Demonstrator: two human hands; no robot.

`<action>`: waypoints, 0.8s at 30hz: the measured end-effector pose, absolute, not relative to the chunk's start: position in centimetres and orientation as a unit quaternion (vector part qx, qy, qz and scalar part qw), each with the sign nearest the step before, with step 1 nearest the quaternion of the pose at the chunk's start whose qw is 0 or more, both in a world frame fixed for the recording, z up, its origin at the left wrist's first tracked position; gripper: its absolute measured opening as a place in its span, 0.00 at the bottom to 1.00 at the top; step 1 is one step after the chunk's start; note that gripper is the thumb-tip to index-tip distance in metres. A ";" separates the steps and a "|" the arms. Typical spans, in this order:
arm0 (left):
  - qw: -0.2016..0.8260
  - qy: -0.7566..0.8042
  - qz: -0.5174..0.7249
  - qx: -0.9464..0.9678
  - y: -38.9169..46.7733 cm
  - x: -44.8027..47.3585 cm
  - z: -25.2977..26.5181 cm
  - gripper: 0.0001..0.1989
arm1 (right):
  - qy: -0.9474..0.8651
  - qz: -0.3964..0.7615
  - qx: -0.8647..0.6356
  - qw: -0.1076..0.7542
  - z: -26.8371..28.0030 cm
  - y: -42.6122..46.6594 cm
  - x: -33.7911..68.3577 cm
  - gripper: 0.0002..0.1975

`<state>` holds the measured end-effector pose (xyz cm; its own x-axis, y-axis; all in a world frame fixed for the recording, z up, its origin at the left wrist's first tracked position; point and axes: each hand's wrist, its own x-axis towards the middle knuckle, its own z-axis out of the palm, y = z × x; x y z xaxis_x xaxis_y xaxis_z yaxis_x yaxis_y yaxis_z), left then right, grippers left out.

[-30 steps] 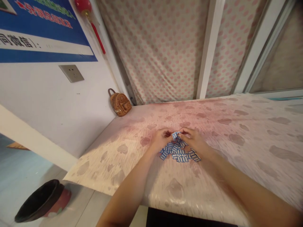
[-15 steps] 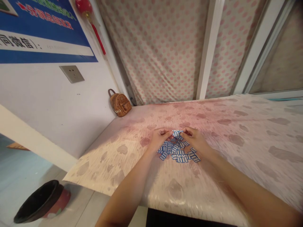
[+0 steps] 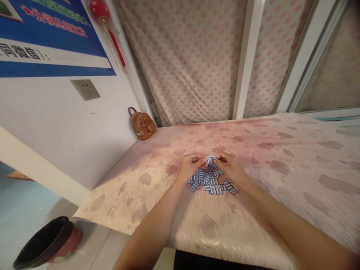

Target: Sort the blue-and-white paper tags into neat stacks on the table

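Both my hands pinch a small blue-and-white striped piece (image 3: pixel 210 160) between thumbs and fingertips, just above the table. My left hand (image 3: pixel 191 164) grips its left edge and my right hand (image 3: pixel 228 164) its right edge. Below and nearer to me lies a loose pile of similar flat striped pieces (image 3: pixel 206 176), some overlapping. At the front of the pile, several pieces lie side by side in a short row (image 3: pixel 216 189). The exact kind of these pieces is too small to make out.
A patterned cloth (image 3: pixel 206 225) covers the table. A small brown backpack-shaped bag (image 3: pixel 144 125) sits at the far left corner by the wall. A dark-mouthed bin (image 3: pixel 69 238) stands on the floor to the left. A dotted curtain (image 3: pixel 191 67) hangs behind the table.
The held piece and my fingers have shifted very slightly, and the piece sits a little lower in view. The pile looks much the same.
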<state>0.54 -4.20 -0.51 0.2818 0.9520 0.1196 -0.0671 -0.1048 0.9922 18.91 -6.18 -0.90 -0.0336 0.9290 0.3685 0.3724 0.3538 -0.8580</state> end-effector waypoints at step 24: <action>0.223 0.547 0.411 0.694 -2.4 -0.6 -2.2 0.07 | -0.591 0.349 -0.482 0.545 -1.5 -5.3 20.0 0.11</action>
